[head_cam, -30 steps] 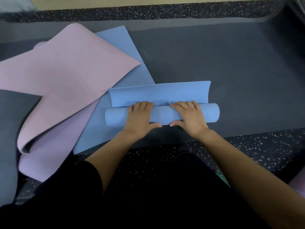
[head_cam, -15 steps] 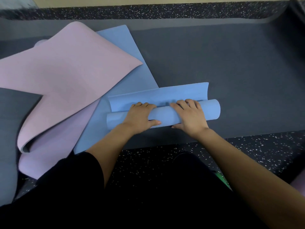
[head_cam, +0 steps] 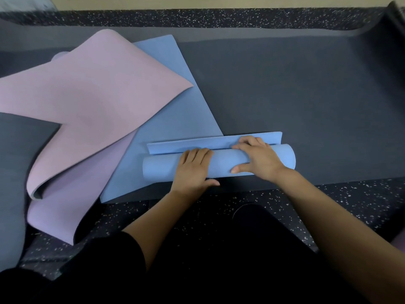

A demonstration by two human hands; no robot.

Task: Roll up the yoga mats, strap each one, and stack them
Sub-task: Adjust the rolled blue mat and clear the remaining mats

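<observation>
A blue yoga mat [head_cam: 175, 110] lies on a dark grey mat, its near end wound into a roll [head_cam: 225, 164] that runs left to right. A loose blue flap [head_cam: 197, 145] stands up just behind the roll. My left hand [head_cam: 192, 170] presses flat on the roll's middle, thumb out toward me. My right hand [head_cam: 258, 159] grips the roll near its right end, fingers curled over the far side against the flap, thumb on the near side. A pink mat [head_cam: 92, 99], folded over itself, covers the blue mat's far left part.
The large dark grey mat [head_cam: 306, 102] stretches right and back, its far right end curling up. Another dark mat [head_cam: 13, 172] lies at the left under the pink one. Speckled black floor [head_cam: 350, 198] borders the near edge, and a pale wall runs along the back.
The roll has turned a little further and the flap behind it shows narrower. My right hand has shifted toward the roll's right end, fingers now curled against the flap.
</observation>
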